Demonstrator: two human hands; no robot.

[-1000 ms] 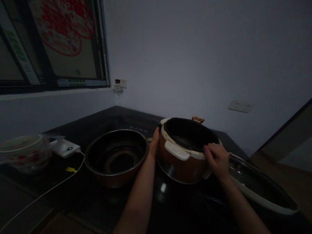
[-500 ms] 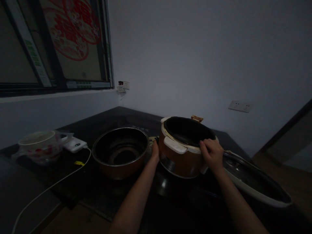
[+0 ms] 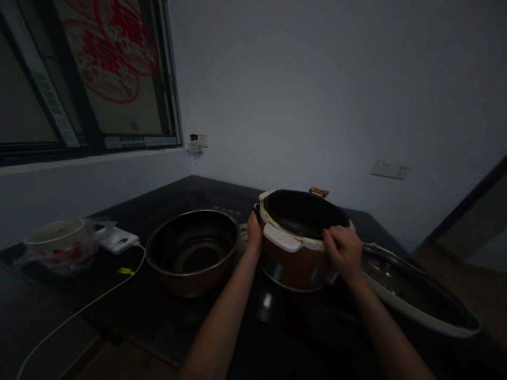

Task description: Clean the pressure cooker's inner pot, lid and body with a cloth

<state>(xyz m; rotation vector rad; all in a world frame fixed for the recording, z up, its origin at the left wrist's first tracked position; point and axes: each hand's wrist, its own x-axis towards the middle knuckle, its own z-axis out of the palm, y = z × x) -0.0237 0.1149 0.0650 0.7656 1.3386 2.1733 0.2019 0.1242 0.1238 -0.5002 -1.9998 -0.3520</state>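
A brown electric cooking pot (image 3: 295, 269) with a cream rim, white handles and a black inside stands uncovered on the dark countertop. My right hand (image 3: 344, 248) is closed over the right side of its rim, thumb toward the inside. At the pot's left side is my left hand (image 3: 254, 232), fingers curled up near the rim. A small dark thing (image 3: 256, 211) shows at its fingertips; its kind is hard to make out in the dim light. Left of that hand sits a wide brown pan (image 3: 192, 279) with a dark inside.
A glass lid (image 3: 420, 293) with a pale rim lies at the right. On the left are a plastic-wrapped bowl (image 3: 59, 248), a white device (image 3: 119, 240) with a white cable (image 3: 85, 306), and a yellow tag (image 3: 126, 271). The wall (image 3: 285, 105) rises behind the countertop (image 3: 198, 190).
My left hand has risen along the pot's left side toward the rim, the small dark thing rising with it. My right hand stays on the rim. The view has shifted slightly.
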